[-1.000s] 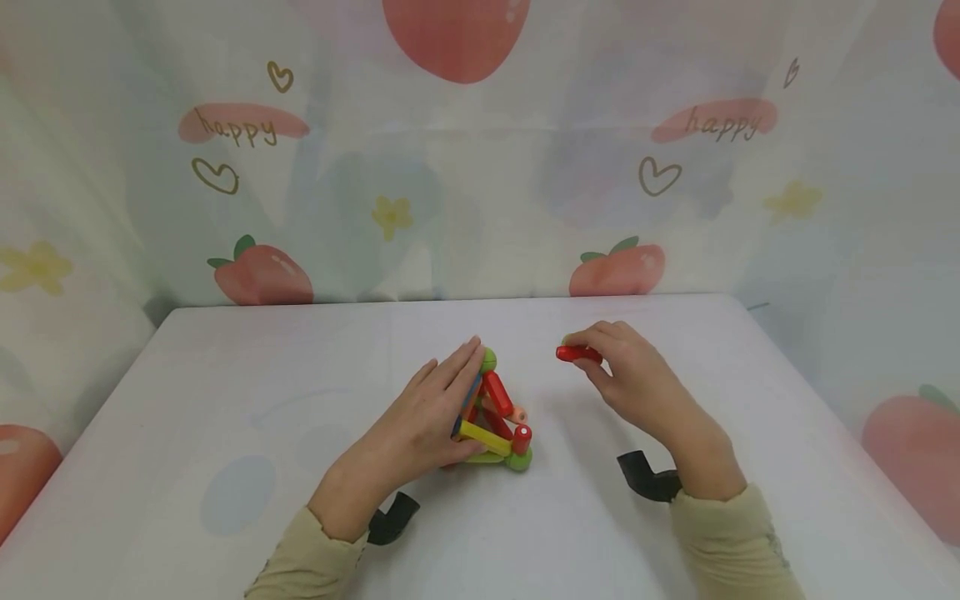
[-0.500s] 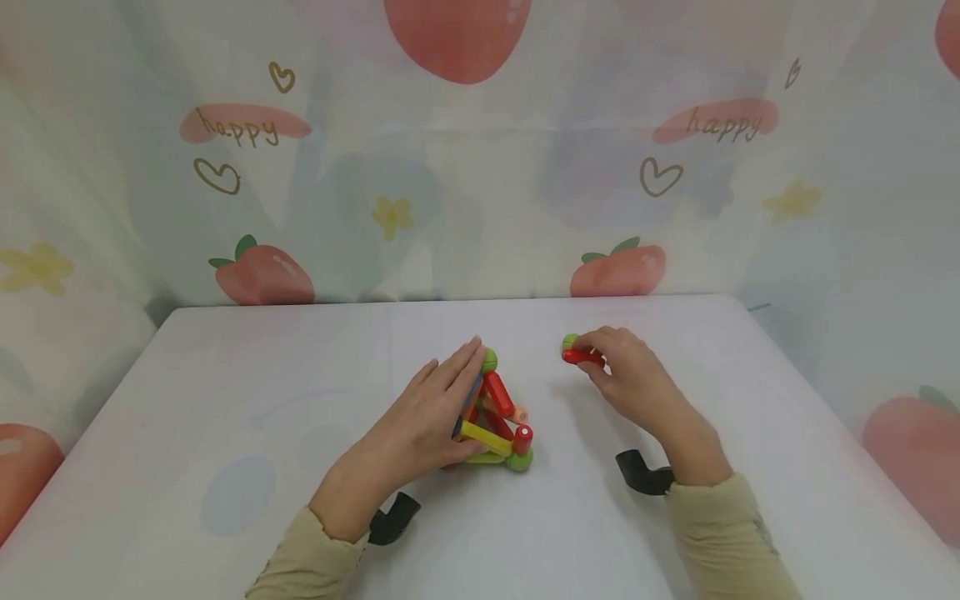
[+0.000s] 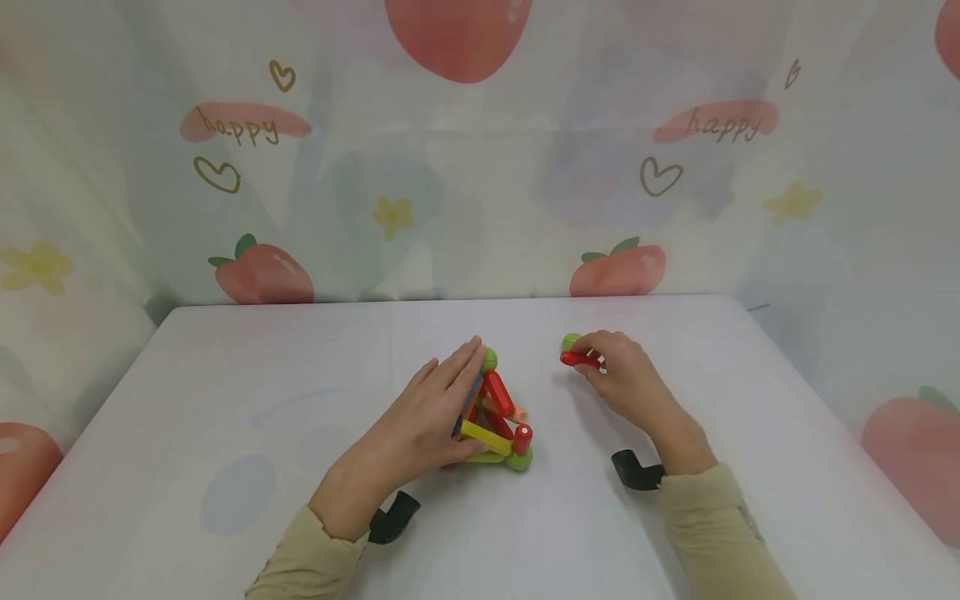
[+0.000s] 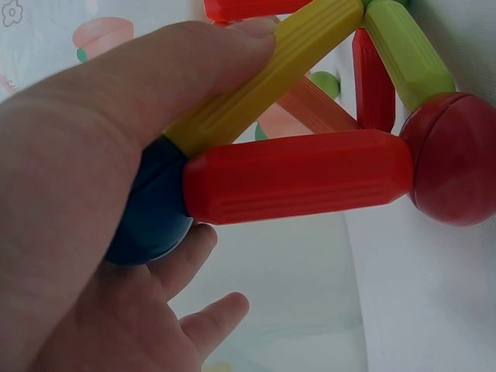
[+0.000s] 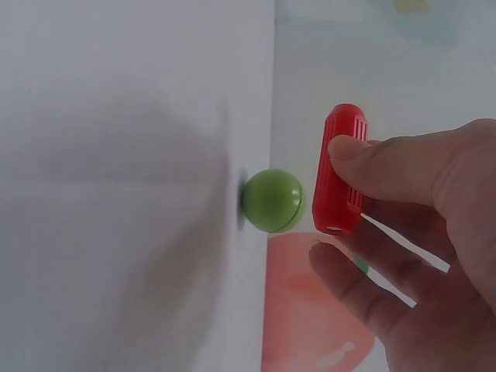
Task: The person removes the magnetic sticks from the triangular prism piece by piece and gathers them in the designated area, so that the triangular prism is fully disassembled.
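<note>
My left hand (image 3: 423, 417) holds a frame of magnetic building sticks and balls (image 3: 497, 421) standing on the table. In the left wrist view, the thumb lies on a yellow stick (image 4: 267, 77) and the blue ball (image 4: 151, 209) sits between thumb and fingers. A red stick (image 4: 298, 177) runs from that ball to a red ball (image 4: 457, 159). Further right, my right hand (image 3: 626, 375) pinches a loose red magnetic stick (image 5: 339, 170) between thumb and fingers. Just apart from that stick, a green ball (image 5: 271, 200) rests on the table.
The white table (image 3: 300, 358) has its far edge against a printed cloth backdrop (image 3: 480, 183). Black curved pieces (image 3: 393, 518) show at both wrists.
My right hand has shifted slightly nearer with the red stick, and its forearm has swung left. More of the green ball shows now. The left hand and the frame stay put.
</note>
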A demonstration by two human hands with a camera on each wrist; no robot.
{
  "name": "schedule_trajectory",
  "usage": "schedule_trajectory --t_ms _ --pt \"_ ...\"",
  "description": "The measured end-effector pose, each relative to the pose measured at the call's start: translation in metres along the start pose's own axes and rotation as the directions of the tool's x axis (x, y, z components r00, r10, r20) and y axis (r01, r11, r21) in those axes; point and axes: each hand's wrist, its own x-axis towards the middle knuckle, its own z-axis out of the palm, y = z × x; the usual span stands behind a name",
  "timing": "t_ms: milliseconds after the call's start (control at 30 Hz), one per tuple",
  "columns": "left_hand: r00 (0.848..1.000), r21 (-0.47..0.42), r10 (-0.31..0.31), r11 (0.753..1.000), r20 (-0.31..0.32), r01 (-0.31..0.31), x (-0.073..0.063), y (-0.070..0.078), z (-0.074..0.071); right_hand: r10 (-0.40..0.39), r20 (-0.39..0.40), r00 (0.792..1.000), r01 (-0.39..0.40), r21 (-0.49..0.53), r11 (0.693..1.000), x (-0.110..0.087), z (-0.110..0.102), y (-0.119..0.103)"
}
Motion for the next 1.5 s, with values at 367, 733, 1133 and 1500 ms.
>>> schedule_trajectory --t_ms 367,733,1133,1500 --pt "1.0 0.0 0.003 1.0 -0.004 -0.003 0.0 -0.001 0.0 0.112 0.085 0.99 -0.113 0.002 0.994 0.001 0.013 0.012" --pt "1.0 -0.004 -0.006 1.0 0.011 0.006 0.0 -0.001 0.001 0.213 0.185 0.959 -0.217 0.0 0.976 0.0 0.017 0.018" --pt "1.0 -0.003 -0.019 1.0 0.022 0.019 0.001 0.0 0.0 0.279 0.212 0.937 -0.29 0.022 0.957 -0.001 0.012 0.027" --pt "0.999 -0.007 -0.032 0.999 0.038 0.032 0.002 0.0 0.0 0.276 0.202 0.94 -0.286 0.023 0.958 0.006 0.011 0.032"
